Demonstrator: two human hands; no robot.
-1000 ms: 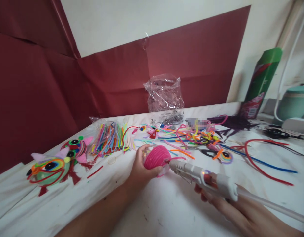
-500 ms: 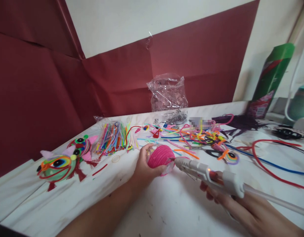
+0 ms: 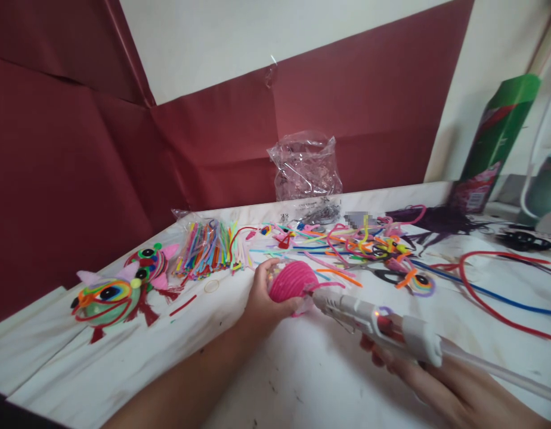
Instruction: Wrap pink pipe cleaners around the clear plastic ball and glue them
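My left hand (image 3: 264,298) is wrapped round a clear ball partly covered with rows of pink pipe cleaner (image 3: 294,280), holding it just above the white table. In my right hand (image 3: 392,351) is a white hot glue gun (image 3: 369,319) with a small orange light lit and a long glue stick out of its back. The nozzle touches or nearly touches the ball's lower right side, by the edge of the pink rows. A loose pink end sticks out to the right of the ball. My left fingertips are partly hidden behind it.
Two decorated animal-like balls (image 3: 108,298) stand at the left. Behind lie a bundle of coloured pipe cleaners (image 3: 213,247), a clear plastic bag (image 3: 306,170) and black-handled scissors (image 3: 385,275). Red and blue pipe cleaners (image 3: 503,298) spread rightward; a green container (image 3: 499,143) stands at the back right.
The glue gun's nozzle has shifted slightly left and down along the ball. The pink end beside the ball shows more. My left hand keeps its hold.
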